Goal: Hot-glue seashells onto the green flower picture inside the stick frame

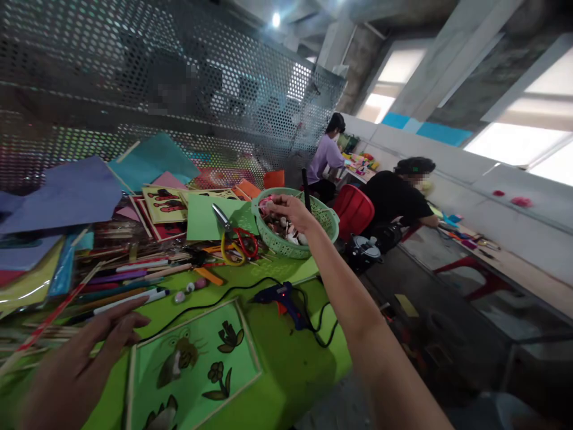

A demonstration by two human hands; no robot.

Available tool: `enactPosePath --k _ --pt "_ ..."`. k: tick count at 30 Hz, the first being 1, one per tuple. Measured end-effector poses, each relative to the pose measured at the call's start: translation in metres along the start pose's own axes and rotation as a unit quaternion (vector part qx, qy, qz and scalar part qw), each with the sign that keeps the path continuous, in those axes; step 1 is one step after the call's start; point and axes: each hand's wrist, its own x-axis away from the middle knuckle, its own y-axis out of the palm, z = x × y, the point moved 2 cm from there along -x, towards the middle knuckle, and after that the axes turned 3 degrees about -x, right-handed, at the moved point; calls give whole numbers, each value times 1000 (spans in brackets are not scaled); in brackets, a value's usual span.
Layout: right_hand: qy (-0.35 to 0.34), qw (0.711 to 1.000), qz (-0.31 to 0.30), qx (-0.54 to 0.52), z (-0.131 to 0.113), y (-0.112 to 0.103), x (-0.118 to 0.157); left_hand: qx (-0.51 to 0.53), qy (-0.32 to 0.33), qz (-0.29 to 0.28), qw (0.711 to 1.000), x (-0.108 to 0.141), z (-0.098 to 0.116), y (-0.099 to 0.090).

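My right hand point(290, 210) reaches into a light green plastic basket point(277, 243) at the back right of the table. Its thumb and fingers are pinched together beside a pink piece point(265, 204); what they hold, if anything, I cannot make out. Small white, brown and pink pieces point(293, 233) lie in the basket below. At the lower left, my left hand point(85, 364) is held with fingers stretched out, beside a green picture point(190, 382) with thin pale edging sticks, a bug figure and dark flowers. A blue glue gun point(284, 297) lies right of the picture.
Scissors point(233, 236) with red and yellow handles lie left of the basket. Markers point(129, 292), sticks and coloured paper sheets point(67, 194) crowd the left side. The glue gun's black cord point(197, 304) crosses the green tabletop. Two people sit at tables beyond, near a red chair point(353, 212).
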Motion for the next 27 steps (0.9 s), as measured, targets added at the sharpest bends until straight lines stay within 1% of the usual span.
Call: enactPosePath --k 1,2,3,4,5,6,7,9,11,13,15,18,21,24,27 --pt "-12 1000 1 -17 -6 8 6 -32 -36 50 998 1 10 2" --pt "-30 999 5 -44 -13 17 13 -30 -67 56 996 2 20 6" --pt "-51 997 8 -62 -21 28 22 -6 -94 24 995 3 29 11" --pt "-75 995 9 -68 -29 40 32 32 -103 22 994 5 37 14" --pt "-102 993 13 -59 -37 54 44 70 -101 31 992 6 44 17" --pt "-121 992 10 -33 -45 69 56 99 -102 24 990 8 48 20" --pt "-140 990 6 1 -52 84 68 121 -106 -5 987 9 51 23" --pt "-166 985 -8 50 -65 115 92 174 -95 -10 980 12 51 26" --pt "-191 977 -35 89 -74 144 112 219 -89 -36 971 14 48 29" --pt "-221 965 -52 130 -79 169 126 269 -97 -50 957 17 45 32" --pt "-250 950 -51 180 -80 188 134 318 -96 -50 942 18 43 33" --pt "-273 932 -30 236 -78 209 137 369 -101 -23 923 17 42 32" --pt "-292 925 -18 244 -77 222 136 397 -98 19 912 15 42 29" --pt "-312 921 -24 231 -80 228 133 409 -88 47 907 13 40 26" --pt "-302 927 -47 216 -82 229 129 410 -88 44 907 11 38 25"
